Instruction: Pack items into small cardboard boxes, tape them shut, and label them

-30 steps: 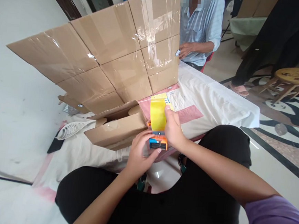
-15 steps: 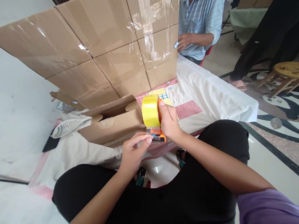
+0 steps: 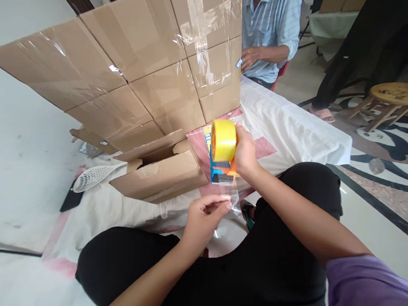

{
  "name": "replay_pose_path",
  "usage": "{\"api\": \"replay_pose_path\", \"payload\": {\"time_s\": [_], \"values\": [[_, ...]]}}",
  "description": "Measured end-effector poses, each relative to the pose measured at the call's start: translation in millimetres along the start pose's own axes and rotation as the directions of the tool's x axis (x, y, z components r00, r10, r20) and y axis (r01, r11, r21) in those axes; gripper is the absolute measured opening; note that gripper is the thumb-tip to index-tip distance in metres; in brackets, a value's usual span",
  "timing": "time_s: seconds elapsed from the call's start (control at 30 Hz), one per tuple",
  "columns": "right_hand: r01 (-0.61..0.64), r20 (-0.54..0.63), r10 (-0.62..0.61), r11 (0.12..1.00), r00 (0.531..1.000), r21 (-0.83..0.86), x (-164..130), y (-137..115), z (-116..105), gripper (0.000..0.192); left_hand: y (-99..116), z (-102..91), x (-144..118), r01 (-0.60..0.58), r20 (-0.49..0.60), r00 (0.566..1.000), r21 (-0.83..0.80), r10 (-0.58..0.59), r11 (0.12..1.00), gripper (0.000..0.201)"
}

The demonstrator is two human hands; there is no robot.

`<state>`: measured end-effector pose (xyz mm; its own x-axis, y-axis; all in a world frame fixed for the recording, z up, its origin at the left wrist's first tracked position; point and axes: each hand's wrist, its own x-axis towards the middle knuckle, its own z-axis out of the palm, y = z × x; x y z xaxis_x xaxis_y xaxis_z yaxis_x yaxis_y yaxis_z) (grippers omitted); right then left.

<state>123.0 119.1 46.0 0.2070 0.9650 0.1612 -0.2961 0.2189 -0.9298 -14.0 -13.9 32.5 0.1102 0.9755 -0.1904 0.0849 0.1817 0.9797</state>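
My right hand [image 3: 245,149] is wrapped round a tape dispenser [image 3: 221,172] with orange and blue parts, which carries a roll of yellow tape [image 3: 223,141]. A clear strip of tape [image 3: 234,198] hangs down from the dispenser. Its end is pinched between the thumb and fingers of my left hand [image 3: 204,219], below the roll. Left of the dispenser an open cardboard box [image 3: 160,175] stands on the cloth-covered table, its flap raised. Part of a yellow and blue printed sheet [image 3: 208,137] shows behind the roll.
Taped cardboard boxes [image 3: 156,85] form a tall stack behind the open box. A white perforated scoop [image 3: 94,177] lies at the left near a black flat object [image 3: 71,199]. Across the table sits another person [image 3: 270,31]. A wooden stool [image 3: 401,94] stands at the right.
The tape dispenser has shifted right and turned in my right hand. My left hand has moved right and down, and a longer strip of clear tape now stretches between the hands.
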Motion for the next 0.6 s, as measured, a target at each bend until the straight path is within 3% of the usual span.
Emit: {"api": "replay_pose_path", "payload": {"time_s": [0.13, 0.23, 0.37, 0.6], "values": [[-0.037, 0.011, 0.036, 0.987, 0.999, 0.155, 9, -10, -11, 0.062, -5, 1.1, -1, 0.021, 0.067, 0.997, 0.032, -0.023, 0.999, 0.025], [0.014, 0.045, -0.019, 0.994, 0.999, 0.104, 2, -14, -13, 0.048, -8, -1.4, 0, 0.006, 0.078, 0.997, 0.036, -0.009, 0.999, 0.024], [-0.006, 0.155, -0.009, 0.995, 0.988, 0.095, -5, -19, -12, 0.032, -9, -8.2, 2, -0.001, 0.092, 0.996, 0.038, -0.002, 0.999, 0.024], [-0.055, 0.245, 0.029, 0.993, 0.969, 0.1, -1, -26, -13, 0.034, -7, -20.8, 12, -0.004, 0.045, 0.999, 0.065, 0.001, 0.998, 0.024]]}}
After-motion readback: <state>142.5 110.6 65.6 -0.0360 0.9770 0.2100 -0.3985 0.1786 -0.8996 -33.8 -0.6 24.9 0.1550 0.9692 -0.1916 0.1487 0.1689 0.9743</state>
